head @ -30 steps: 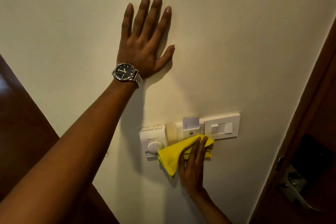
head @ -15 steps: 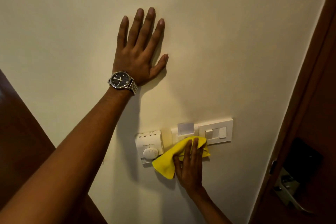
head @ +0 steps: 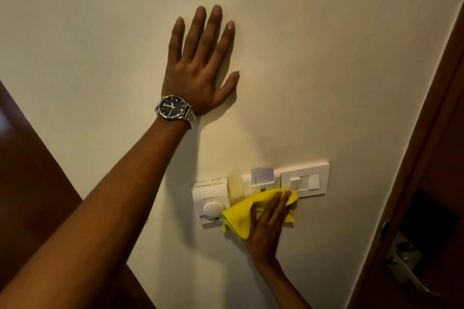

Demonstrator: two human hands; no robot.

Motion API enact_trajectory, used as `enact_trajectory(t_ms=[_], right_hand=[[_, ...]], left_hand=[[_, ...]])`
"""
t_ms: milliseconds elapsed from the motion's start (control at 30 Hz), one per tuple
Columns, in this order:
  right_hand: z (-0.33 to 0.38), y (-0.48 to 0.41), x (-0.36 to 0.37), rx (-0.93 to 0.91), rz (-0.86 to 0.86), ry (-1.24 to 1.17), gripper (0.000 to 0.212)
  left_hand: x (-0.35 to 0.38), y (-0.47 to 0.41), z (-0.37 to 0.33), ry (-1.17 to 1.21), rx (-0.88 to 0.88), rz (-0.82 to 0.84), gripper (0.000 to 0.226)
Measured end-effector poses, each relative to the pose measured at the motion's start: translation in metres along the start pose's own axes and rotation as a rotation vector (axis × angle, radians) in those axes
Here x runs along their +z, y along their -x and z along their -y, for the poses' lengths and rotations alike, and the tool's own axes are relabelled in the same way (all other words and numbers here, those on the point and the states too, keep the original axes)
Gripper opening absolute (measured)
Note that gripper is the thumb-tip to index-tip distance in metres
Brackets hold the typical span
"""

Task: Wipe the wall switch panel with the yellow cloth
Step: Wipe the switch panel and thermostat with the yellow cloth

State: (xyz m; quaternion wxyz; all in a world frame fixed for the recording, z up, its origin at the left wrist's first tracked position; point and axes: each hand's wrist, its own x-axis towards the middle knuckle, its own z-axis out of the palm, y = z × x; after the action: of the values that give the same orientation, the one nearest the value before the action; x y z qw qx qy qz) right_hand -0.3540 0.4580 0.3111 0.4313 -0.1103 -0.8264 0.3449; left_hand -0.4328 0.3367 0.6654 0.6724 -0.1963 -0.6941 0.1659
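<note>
we brace our left hand (head: pixel 200 68) flat on the wall (head: pixel 326 57), fingers spread and holding nothing, likely for balance. our right hand (head: pixel 268 223) presses the yellow cloth (head: pixel 238 218) under flat fingers against the switch panel's (head: pixel 305 182) lower left edge, beside the thermostat (head: pixel 209 198).

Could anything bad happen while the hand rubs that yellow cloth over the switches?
Maybe. The right hand presses the yellow cloth just under the white rocker switch panel, so a firm swipe could flip a switch. The cloth's left edge touches the white round-dial thermostat and might nudge its dial. The white card in the slot could get knocked loose.
</note>
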Motion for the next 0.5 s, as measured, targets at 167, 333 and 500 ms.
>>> enact_trajectory(t_ms=[167,333,500], right_hand=[[0.032,-0.03,-0.003,0.082,0.002,-0.076,0.073],[0.006,-0.011,-0.003,0.04,0.038,0.022,0.077],[0.004,-0.013,-0.003,0.042,0.034,0.028,0.077]], left_hand=[[0.002,-0.001,0.0,0.006,0.0,0.008,0.075],[0.001,-0.001,0.0,0.003,-0.007,0.018,0.075],[0.0,-0.001,-0.001,0.002,-0.009,0.013,0.074]])
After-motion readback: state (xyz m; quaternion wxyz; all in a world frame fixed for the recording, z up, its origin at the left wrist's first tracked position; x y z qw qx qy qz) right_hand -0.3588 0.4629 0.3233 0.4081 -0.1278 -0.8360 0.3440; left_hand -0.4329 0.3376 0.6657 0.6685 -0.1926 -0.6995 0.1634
